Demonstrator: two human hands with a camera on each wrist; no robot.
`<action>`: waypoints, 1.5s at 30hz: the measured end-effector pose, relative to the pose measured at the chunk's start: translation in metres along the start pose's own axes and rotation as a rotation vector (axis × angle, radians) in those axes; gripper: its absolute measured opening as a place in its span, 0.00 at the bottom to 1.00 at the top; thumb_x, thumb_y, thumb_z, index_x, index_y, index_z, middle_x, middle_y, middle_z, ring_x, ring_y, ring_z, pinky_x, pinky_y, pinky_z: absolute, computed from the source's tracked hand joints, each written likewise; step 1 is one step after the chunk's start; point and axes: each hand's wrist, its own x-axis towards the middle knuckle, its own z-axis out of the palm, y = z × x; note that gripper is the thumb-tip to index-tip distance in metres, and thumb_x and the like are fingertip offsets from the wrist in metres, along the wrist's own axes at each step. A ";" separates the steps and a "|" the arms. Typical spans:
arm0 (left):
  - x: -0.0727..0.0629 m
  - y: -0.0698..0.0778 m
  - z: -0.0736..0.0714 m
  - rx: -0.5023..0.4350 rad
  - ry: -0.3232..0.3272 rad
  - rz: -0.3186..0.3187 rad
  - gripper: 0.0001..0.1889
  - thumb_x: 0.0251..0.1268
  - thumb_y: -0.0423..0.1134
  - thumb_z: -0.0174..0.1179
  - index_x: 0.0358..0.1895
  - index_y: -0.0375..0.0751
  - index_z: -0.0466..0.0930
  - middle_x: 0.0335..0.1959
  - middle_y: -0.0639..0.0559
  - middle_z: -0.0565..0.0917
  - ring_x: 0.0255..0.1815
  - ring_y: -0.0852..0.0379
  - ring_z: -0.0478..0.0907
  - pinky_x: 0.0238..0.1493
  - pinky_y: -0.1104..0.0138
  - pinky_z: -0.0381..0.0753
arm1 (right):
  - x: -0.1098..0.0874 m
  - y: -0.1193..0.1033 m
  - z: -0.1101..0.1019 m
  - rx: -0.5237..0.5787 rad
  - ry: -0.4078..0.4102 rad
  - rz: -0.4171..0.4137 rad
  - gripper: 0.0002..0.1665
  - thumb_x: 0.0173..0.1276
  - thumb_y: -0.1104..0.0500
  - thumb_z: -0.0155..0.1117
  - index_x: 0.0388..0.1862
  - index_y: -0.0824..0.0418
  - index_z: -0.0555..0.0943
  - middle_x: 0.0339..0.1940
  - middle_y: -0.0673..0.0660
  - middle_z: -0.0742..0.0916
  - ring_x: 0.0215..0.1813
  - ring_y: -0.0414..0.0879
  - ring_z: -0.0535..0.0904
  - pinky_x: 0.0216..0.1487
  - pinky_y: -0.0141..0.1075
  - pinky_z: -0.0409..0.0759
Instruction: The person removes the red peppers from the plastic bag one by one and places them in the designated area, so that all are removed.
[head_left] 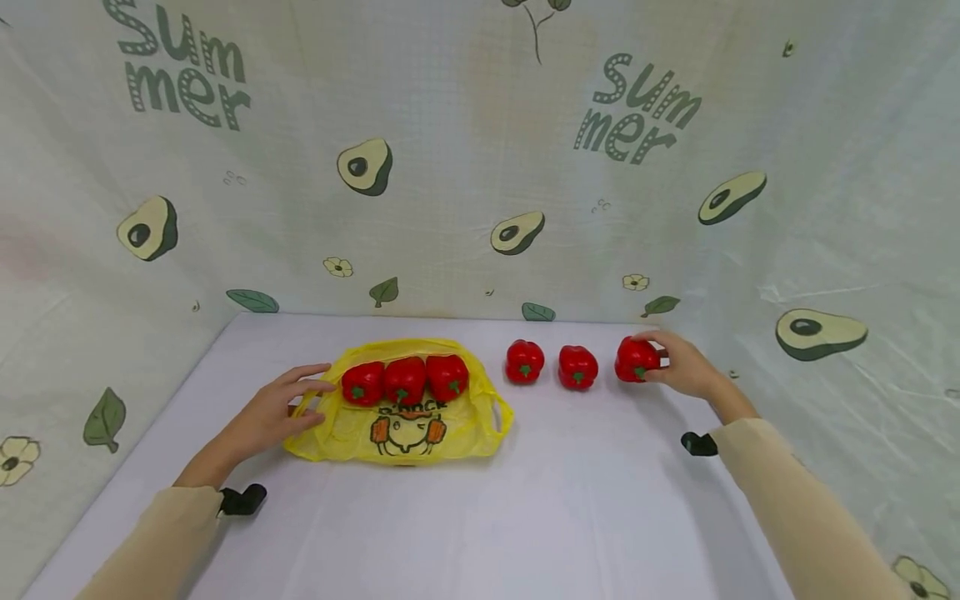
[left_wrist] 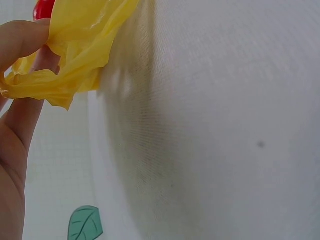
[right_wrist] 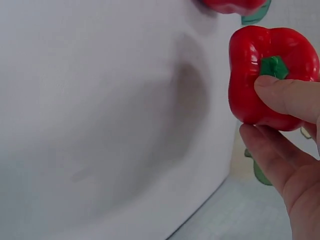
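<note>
My left hand [head_left: 272,414] is at the left side of a yellow plastic bag [head_left: 435,437], holding its handle loop between thumb and fingers. In the left wrist view the crumpled yellow film [left_wrist: 90,35] hangs across the fingers. Three red bell peppers lie in a row on the bag, the middle pepper [head_left: 405,379] between two others. At the far right, my right hand [head_left: 686,367] pinches a red bell pepper [head_left: 636,357]. Its thumb presses beside the green stem [right_wrist: 273,66] in the right wrist view, with fingers underneath.
Two more red bell peppers, a left one [head_left: 524,362] and a right one [head_left: 577,367], stand between the bag and my right hand. The white table [head_left: 480,533] is backed by a printed curtain [head_left: 450,233] with avocados and lettering, which also hangs at both sides.
</note>
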 end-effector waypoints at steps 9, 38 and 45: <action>0.002 -0.001 0.001 0.000 0.002 0.003 0.24 0.65 0.33 0.76 0.64 0.45 0.85 0.79 0.42 0.69 0.77 0.32 0.66 0.63 0.36 0.81 | -0.001 0.018 0.013 0.001 -0.019 0.051 0.39 0.66 0.71 0.75 0.75 0.63 0.72 0.72 0.71 0.76 0.68 0.73 0.72 0.61 0.64 0.84; 0.002 -0.004 0.001 0.003 0.008 0.020 0.25 0.64 0.33 0.76 0.64 0.46 0.84 0.79 0.42 0.69 0.77 0.32 0.66 0.61 0.38 0.83 | 0.003 0.035 0.023 0.065 -0.074 0.073 0.41 0.68 0.70 0.73 0.77 0.64 0.68 0.74 0.71 0.73 0.72 0.73 0.69 0.66 0.69 0.77; 0.001 -0.006 0.000 0.004 0.005 0.007 0.25 0.64 0.33 0.76 0.65 0.47 0.84 0.79 0.42 0.69 0.77 0.32 0.66 0.61 0.38 0.83 | 0.005 0.036 0.025 0.060 -0.077 0.077 0.41 0.68 0.70 0.73 0.77 0.63 0.68 0.75 0.71 0.73 0.71 0.75 0.69 0.65 0.69 0.78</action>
